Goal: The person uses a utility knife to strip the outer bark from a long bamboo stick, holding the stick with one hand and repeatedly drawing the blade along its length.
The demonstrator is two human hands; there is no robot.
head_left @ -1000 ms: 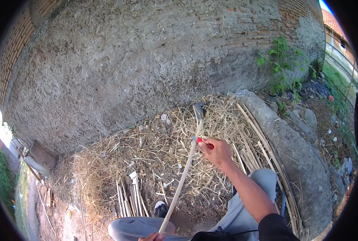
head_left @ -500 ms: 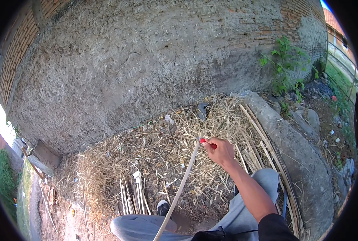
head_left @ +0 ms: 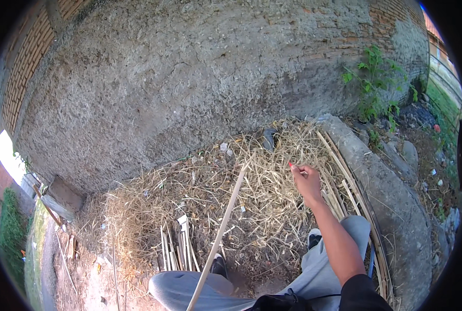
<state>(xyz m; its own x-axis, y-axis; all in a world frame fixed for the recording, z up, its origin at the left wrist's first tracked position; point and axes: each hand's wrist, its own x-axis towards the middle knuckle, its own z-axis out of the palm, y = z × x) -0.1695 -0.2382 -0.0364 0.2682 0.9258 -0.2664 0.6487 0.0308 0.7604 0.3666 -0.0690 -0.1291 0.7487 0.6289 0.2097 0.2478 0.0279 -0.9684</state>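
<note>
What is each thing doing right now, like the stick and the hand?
long pale stick: slanting, top end free, lower end out of view
right hand: fingers curled, apart from the stick, above the straw
straw pile: spread loose against the wall
bundle of split strips: lying on the ground

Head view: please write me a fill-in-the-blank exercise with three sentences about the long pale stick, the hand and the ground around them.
1. The long pale wooden stick leans over a heap of dry ____ shavings.
2. The right hand is ____ from the stick, not touching it.
3. Behind the heap stands a rough grey plastered ____ with a green leafy plant at its foot.

Missing words: straw-coloured; apart; wall
</note>
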